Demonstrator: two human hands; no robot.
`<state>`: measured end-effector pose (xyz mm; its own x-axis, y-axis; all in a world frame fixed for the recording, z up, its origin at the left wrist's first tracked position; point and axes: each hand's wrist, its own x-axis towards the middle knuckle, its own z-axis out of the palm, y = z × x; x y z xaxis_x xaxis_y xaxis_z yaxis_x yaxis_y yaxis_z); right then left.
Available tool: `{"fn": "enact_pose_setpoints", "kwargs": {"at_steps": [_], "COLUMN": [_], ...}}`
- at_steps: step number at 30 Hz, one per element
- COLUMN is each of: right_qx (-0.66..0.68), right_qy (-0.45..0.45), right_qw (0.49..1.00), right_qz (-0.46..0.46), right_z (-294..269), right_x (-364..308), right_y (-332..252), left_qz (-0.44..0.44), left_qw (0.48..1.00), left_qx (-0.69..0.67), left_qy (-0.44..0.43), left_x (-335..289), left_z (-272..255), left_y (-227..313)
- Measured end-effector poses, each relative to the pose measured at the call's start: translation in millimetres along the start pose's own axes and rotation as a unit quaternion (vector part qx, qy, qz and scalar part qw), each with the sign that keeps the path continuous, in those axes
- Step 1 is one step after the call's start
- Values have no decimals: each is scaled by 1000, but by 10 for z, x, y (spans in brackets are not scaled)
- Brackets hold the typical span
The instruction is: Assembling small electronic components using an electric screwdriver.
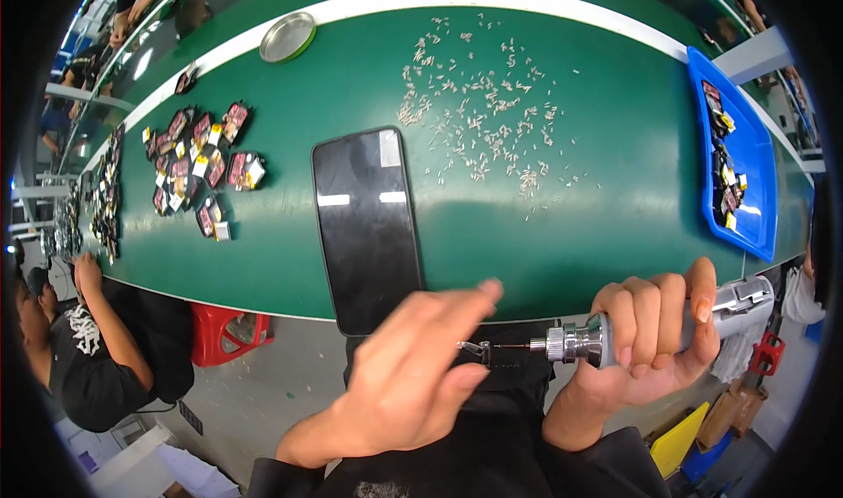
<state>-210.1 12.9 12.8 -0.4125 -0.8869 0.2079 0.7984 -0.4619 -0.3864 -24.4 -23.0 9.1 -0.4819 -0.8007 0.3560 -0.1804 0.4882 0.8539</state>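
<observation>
My right hand [654, 331] is wrapped round a grey electric screwdriver [736, 309], whose thin bit points left. Facing the bit tip is my left hand [408, 366], its thumb and index finger spread apart. A small shiny piece [474, 349] shows between that thumb and the bit; its kind is too small to make out, and I cannot tell whether the bit touches it. Just beyond my left hand lies a flat black panel [364, 226] with rounded corners, reaching over the table's near edge.
Many small silvery screws [496, 103] lie scattered over the green table [615, 129]. Small black electronic units [202, 160] are heaped at the left. A round metal dish [288, 37] stands at the back; a blue tray [755, 164] holds more units. At left sits another person [114, 340].
</observation>
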Motion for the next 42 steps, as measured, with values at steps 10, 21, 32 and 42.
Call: {"fn": "enact_pose_setpoints", "kwargs": {"at_steps": [10,21,32,42], "right_qx": [25,55,6,29], "right_qy": [137,94,113,61], "right_qw": [990,990,991,993], "right_qz": [7,86,66,100], "right_z": [-321,-284,-425,-338], "right_x": [26,88,7,-368], "right_y": [104,22,38,-118], "left_qz": [-74,-19,91,266], "left_qw": [942,863,910,853], "left_qx": [327,504,402,322], "left_qy": [34,-2,-34,-313], "left_x": [1910,2858,2360,649], "left_z": [-835,-816,-772,-45], "left_y": [-803,-1754,-1368,-13]}}
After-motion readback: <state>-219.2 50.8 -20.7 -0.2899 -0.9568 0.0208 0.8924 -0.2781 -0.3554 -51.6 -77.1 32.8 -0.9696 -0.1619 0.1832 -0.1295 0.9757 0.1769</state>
